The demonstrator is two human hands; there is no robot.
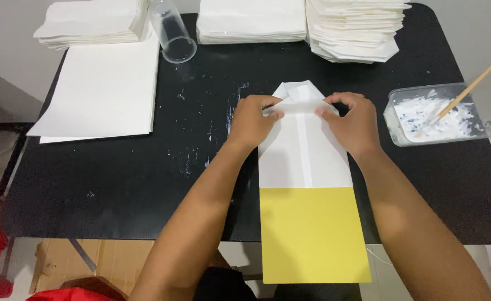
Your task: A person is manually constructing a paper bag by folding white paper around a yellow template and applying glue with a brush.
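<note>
A folded paper bag, white on its upper part and yellow on its lower part, lies flat on the black table with its yellow end hanging over the near edge. Its far end is folded into a pointed flap. My left hand presses on the left side of that fold with its fingertips. My right hand pinches the right side of the same fold. Both hands touch the paper bag at its far end.
A stack of flat white sheets lies at the left. More paper piles sit along the far edge, beside a clear plastic cup on its side. At the right stands a plastic tub of white paste with a wooden stick.
</note>
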